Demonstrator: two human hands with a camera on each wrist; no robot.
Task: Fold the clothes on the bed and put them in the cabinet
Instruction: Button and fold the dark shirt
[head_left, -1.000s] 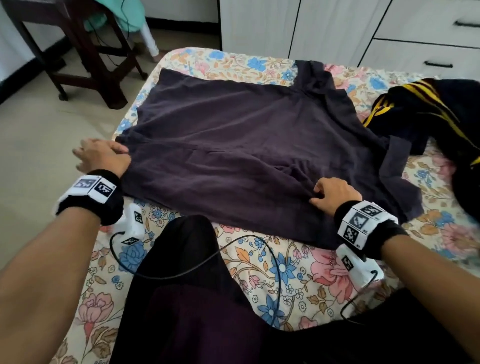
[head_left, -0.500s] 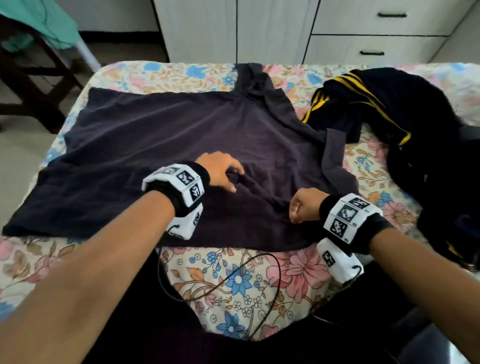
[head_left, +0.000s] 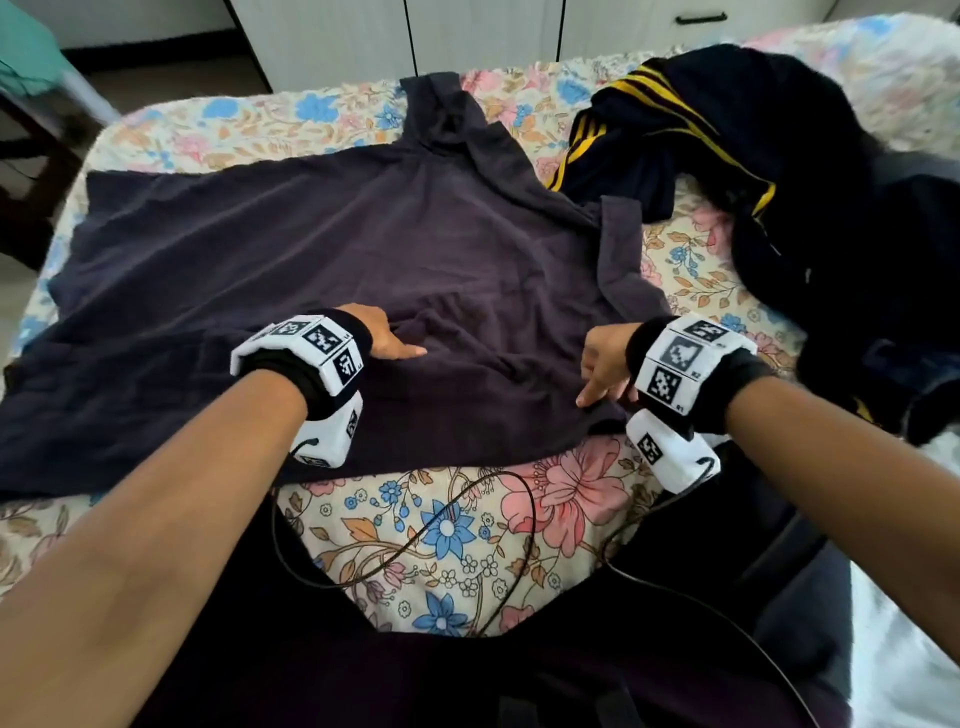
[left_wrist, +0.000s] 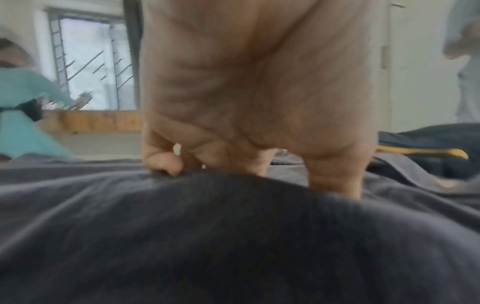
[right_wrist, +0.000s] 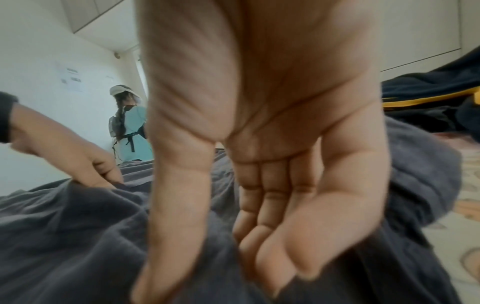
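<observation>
Right, nearest: floral bed sheet (head_left: 447, 525) with a black cable (head_left: 415, 540) looped on it, just below the shirt's near hem. Dark purple shirt (head_left: 322, 249) lies spread flat on the bed, mid-fold. Right hand (head_left: 605, 364) sits at the near right part of the shirt; in the wrist view thumb and fingers close on a pleat of the cloth, a pinch. Left hand (head_left: 384, 338) rests mid-shirt, fingers curled into a raised wrinkle, holding it. To fold well: grip through both layers, lift both hands level, pull taut so no crease gets trapped. Farther right, a navy garment with yellow stripes (head_left: 727, 135) waits unfolded. Beyond, white cabinet (head_left: 483, 31), nothing visibly stored.
</observation>
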